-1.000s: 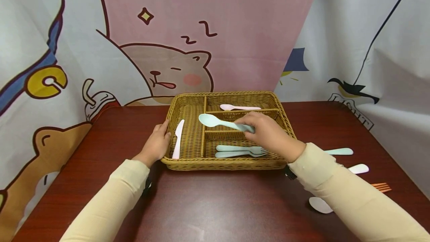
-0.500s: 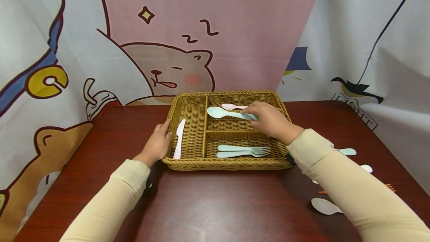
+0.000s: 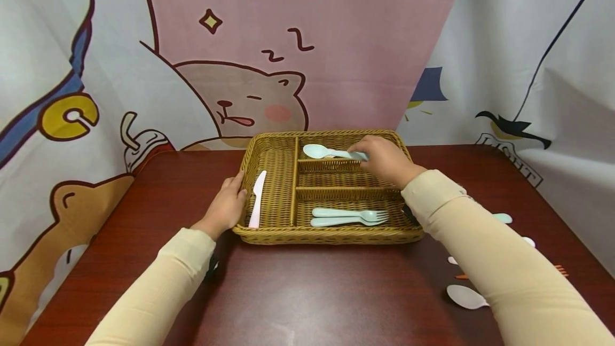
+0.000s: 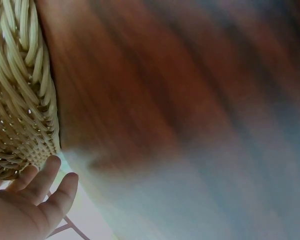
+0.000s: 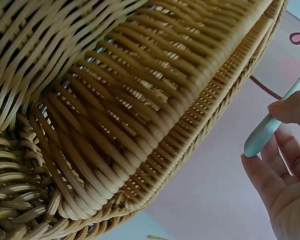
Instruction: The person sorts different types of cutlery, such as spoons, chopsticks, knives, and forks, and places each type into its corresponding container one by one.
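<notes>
My right hand pinches the handle of a mint-green spoon over the back compartment of a wicker basket. In the right wrist view the spoon's handle lies between thumb and fingers. The pink spoon in that compartment is mostly hidden behind it. My left hand rests against the basket's left side, its fingers at the rim and not gripping around it. A pale pink knife lies in the left compartment. Two mint-green forks lie side by side in the front compartment.
To the right of the basket on the dark red table lie a white spoon, an orange fork and a mint-green handle, partly covered by the right sleeve. A patterned curtain hangs behind the table.
My right hand has carried the mint-green spoon backward and slightly right, from over the middle compartment to over the back one. The left hand stays at the basket's side.
</notes>
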Demonstrator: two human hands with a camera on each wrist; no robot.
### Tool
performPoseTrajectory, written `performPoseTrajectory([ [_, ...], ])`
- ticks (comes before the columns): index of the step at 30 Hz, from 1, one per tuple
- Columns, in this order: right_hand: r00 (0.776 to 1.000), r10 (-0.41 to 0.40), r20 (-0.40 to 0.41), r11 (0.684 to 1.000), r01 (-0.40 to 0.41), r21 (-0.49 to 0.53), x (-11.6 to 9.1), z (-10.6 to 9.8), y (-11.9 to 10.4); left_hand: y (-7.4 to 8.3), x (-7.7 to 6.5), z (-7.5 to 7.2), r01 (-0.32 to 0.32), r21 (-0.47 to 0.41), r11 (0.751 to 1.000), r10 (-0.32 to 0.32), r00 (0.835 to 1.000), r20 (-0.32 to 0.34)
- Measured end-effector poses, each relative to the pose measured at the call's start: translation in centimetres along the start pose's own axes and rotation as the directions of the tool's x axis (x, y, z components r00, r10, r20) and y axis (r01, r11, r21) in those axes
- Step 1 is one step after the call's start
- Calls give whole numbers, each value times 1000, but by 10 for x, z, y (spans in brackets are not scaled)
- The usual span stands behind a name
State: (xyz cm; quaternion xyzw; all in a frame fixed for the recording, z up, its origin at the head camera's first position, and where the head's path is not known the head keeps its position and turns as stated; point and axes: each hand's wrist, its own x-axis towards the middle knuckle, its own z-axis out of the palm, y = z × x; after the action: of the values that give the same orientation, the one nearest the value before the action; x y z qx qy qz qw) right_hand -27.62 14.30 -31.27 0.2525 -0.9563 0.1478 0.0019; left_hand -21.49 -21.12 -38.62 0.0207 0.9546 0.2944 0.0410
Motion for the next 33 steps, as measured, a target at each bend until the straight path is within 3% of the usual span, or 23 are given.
performPoseTrajectory([
  [22, 987, 158, 21, 987, -158, 4, 23, 4, 22, 0, 0, 1, 6, -13, 1000, -6, 1000, -4],
  [33, 987, 152, 52, 988, -150, -32, 28, 12, 23, -1, 2, 2, -8, 0, 1000, 8, 1000, -12],
])
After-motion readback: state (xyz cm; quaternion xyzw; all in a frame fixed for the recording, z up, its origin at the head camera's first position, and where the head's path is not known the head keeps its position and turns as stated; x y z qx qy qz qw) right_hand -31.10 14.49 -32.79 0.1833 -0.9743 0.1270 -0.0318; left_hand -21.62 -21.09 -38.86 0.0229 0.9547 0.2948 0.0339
